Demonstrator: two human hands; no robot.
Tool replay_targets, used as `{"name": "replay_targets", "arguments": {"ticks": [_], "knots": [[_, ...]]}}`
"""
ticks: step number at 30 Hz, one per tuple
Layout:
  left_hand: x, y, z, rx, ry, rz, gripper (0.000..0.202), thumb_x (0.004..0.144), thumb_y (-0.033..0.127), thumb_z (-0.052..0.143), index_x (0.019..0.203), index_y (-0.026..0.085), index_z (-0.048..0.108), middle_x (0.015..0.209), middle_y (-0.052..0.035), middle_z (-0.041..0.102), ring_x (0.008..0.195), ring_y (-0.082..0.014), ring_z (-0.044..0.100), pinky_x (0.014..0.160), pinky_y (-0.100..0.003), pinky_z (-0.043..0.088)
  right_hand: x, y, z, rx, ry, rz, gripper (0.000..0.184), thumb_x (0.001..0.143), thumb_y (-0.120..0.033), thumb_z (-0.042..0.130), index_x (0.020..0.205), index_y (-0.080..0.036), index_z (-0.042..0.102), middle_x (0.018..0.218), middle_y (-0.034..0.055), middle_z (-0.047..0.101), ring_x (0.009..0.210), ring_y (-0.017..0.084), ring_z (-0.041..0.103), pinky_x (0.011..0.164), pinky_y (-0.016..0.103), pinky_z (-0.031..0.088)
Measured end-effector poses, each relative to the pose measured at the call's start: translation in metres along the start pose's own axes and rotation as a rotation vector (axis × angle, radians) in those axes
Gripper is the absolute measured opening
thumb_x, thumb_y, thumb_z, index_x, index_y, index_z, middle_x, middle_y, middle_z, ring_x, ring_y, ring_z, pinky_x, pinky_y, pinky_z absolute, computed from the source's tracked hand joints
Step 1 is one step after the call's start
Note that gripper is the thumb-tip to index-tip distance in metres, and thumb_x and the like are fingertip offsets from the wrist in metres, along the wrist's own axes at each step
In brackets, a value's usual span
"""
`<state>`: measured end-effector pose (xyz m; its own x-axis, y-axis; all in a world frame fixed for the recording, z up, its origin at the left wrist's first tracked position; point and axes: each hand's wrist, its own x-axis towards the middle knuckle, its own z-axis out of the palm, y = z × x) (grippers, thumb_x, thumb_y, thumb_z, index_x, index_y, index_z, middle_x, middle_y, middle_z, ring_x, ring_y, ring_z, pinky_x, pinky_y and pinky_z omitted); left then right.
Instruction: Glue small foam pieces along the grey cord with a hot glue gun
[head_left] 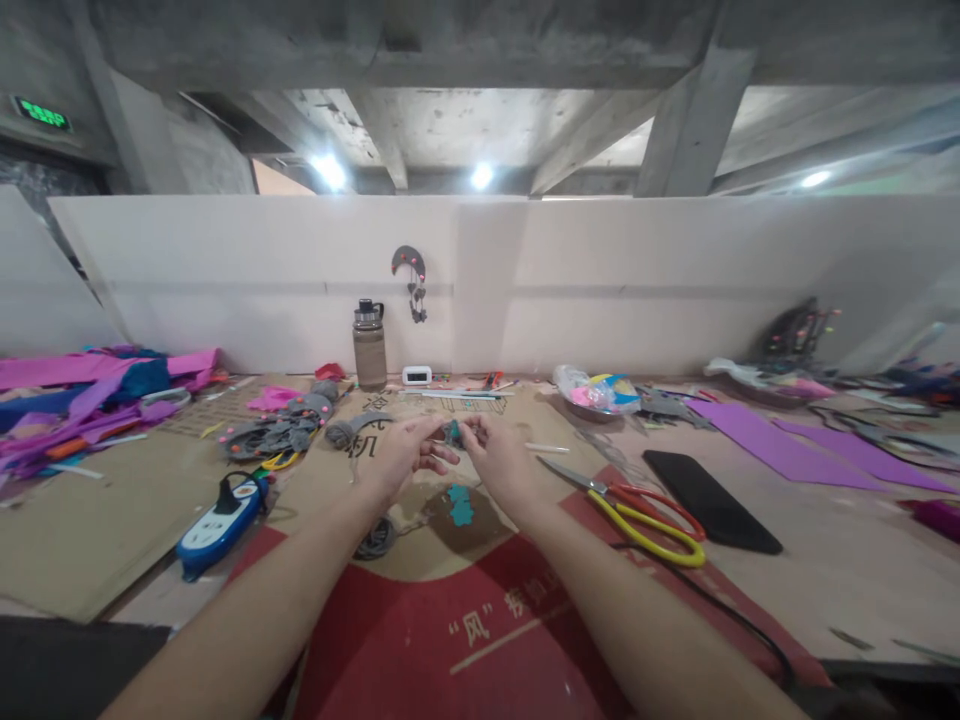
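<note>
My left hand (411,452) and my right hand (493,455) meet above the cardboard. Between their fingertips is a small teal and grey piece (452,433), pinched from both sides. Its exact kind is too small to make out. Below the hands, teal flower-like cutouts (460,505) lie in the shadow on the cardboard. A ball of grey yarn (375,538) rests under my left forearm, and a loose strand trails from it. Another grey roll (341,433) sits left of my left hand. Scissors (645,515) with red and yellow handles lie right of my right forearm.
A black phone (709,500) lies beyond the scissors. At left are a power strip (221,525), grey felt pieces (277,430) and a colourful fabric heap (112,395). A bottle (370,345) stands by the white partition (600,290), where a grey moon ornament (409,265) hangs.
</note>
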<state>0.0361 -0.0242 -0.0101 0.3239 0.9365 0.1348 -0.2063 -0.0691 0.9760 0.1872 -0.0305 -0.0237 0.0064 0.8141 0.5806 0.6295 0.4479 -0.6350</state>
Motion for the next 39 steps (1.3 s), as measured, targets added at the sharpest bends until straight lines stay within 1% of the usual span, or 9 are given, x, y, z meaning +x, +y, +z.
{"name": "replay_targets", "arguments": {"ticks": [4, 6, 8, 10, 13, 18, 22, 30, 39], "knots": [[0.006, -0.005, -0.005, -0.024, 0.087, -0.05, 0.03, 0.075, 0.038, 0.057, 0.09, 0.013, 0.059, 0.079, -0.0085, 0.064, 0.055, -0.0134, 0.061, 0.044, -0.023, 0.045, 0.003, 0.004, 0.003, 0.056, 0.011, 0.024, 0.021, 0.083, -0.034, 0.045, 0.08, -0.019, 0.059, 0.067, 0.0014, 0.061, 0.059, 0.013, 0.052, 0.055, 0.023, 0.035], [0.01, -0.008, -0.011, 0.01, 0.204, 0.02, 0.018, 0.07, 0.026, 0.056, 0.084, 0.014, 0.058, 0.071, -0.0043, 0.062, 0.051, -0.0104, 0.057, 0.043, -0.02, 0.042, 0.005, 0.007, 0.005, 0.093, 0.021, 0.03, 0.022, 0.083, -0.035, 0.044, 0.079, -0.018, 0.058, 0.063, -0.0001, 0.058, 0.055, 0.012, 0.05, 0.053, 0.023, 0.034], [0.013, -0.01, -0.019, 0.041, 0.343, 0.115, 0.007, 0.064, 0.017, 0.053, 0.069, 0.014, 0.056, 0.054, 0.0025, 0.052, 0.039, -0.0052, 0.045, 0.037, -0.016, 0.031, 0.006, 0.009, 0.007, 0.125, 0.029, 0.032, 0.022, 0.083, -0.035, 0.044, 0.077, -0.018, 0.057, 0.061, -0.0011, 0.056, 0.053, 0.012, 0.048, 0.051, 0.022, 0.033], [0.015, -0.009, -0.026, 0.048, 0.368, 0.148, 0.006, 0.062, 0.017, 0.051, 0.057, 0.015, 0.047, 0.043, 0.0081, 0.035, 0.032, -0.0023, 0.029, 0.033, -0.015, 0.017, 0.006, 0.011, 0.009, 0.148, 0.033, 0.027, 0.021, 0.082, -0.034, 0.044, 0.076, -0.018, 0.056, 0.06, -0.0018, 0.055, 0.053, 0.011, 0.047, 0.051, 0.022, 0.032], [0.016, -0.003, -0.033, 0.051, 0.369, 0.191, 0.016, 0.063, 0.022, 0.05, 0.052, 0.017, 0.039, 0.039, 0.0107, 0.022, 0.031, -0.0021, 0.018, 0.034, -0.016, 0.011, 0.006, 0.013, 0.013, 0.137, 0.037, 0.014, 0.02, 0.081, -0.033, 0.044, 0.074, -0.018, 0.056, 0.058, -0.0024, 0.053, 0.053, 0.011, 0.047, 0.051, 0.022, 0.032], [0.019, 0.003, -0.033, 0.087, 0.317, 0.261, 0.01, 0.058, 0.018, 0.059, 0.067, 0.014, 0.056, 0.055, 0.0042, 0.053, 0.048, -0.0062, 0.049, 0.044, -0.017, 0.036, 0.007, 0.017, 0.018, 0.084, 0.049, 0.005, 0.02, 0.081, -0.032, 0.044, 0.074, -0.018, 0.057, 0.057, -0.0027, 0.053, 0.051, 0.01, 0.045, 0.05, 0.021, 0.03], [0.022, 0.001, -0.033, 0.085, 0.271, 0.252, 0.019, 0.058, 0.021, 0.066, 0.074, 0.012, 0.061, 0.067, -0.0006, 0.063, 0.06, -0.0098, 0.058, 0.061, -0.023, 0.048, 0.007, 0.018, 0.017, 0.059, 0.073, 0.012, 0.019, 0.081, -0.031, 0.045, 0.075, -0.018, 0.057, 0.059, -0.0024, 0.053, 0.053, 0.01, 0.045, 0.052, 0.021, 0.03], [0.021, 0.005, -0.04, 0.073, 0.263, 0.226, 0.028, 0.055, 0.025, 0.075, 0.076, 0.011, 0.064, 0.07, -0.0023, 0.066, 0.064, -0.0104, 0.061, 0.072, -0.026, 0.049, 0.005, 0.015, 0.014, 0.034, 0.093, -0.018, 0.019, 0.081, -0.029, 0.046, 0.072, -0.017, 0.058, 0.059, -0.0016, 0.054, 0.054, 0.011, 0.045, 0.054, 0.022, 0.03], [0.021, 0.012, -0.045, 0.046, 0.223, 0.196, 0.027, 0.057, 0.028, 0.073, 0.076, 0.012, 0.062, 0.063, -0.0001, 0.061, 0.056, -0.0088, 0.056, 0.055, -0.021, 0.045, 0.011, 0.026, 0.013, 0.051, 0.067, -0.029, 0.021, 0.082, -0.032, 0.044, 0.075, -0.018, 0.058, 0.06, -0.0016, 0.056, 0.054, 0.011, 0.047, 0.052, 0.022, 0.032]]}}
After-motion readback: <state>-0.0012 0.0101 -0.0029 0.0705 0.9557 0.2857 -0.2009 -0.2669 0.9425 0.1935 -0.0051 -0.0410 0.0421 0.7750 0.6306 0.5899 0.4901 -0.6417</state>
